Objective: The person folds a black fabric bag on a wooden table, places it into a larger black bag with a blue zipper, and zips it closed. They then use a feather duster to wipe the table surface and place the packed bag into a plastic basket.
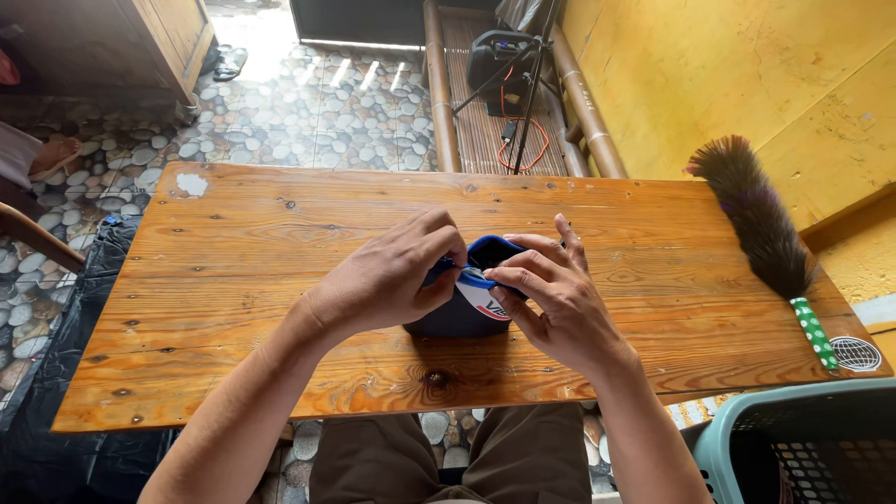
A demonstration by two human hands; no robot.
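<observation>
— Report on the item under handling.

— A small dark blue pouch (464,313) with a bright blue rim and a white and red patch on its side. It stands on the wooden table (280,280), near the front edge at the middle, between both hands.

— Left hand?

— The left hand (392,275) rests against the pouch's left side. Thumb and forefinger are closed together at the rim, pinching what looks like a small metal zip pull; the remaining fingers are curled in.

— Right hand?

— The right hand (551,299) holds the pouch's right side. Thumb and forefinger are pinched on the rim just beside the other hand's grip; the other fingers are loosely spread over the top.

— Surroundings?

— A feather duster (761,224) with a green dotted handle lies at the table's right end, well apart from the pouch. A teal plastic basket (793,448) sits below the table's right corner. A tripod (523,75) stands beyond the far edge.
</observation>
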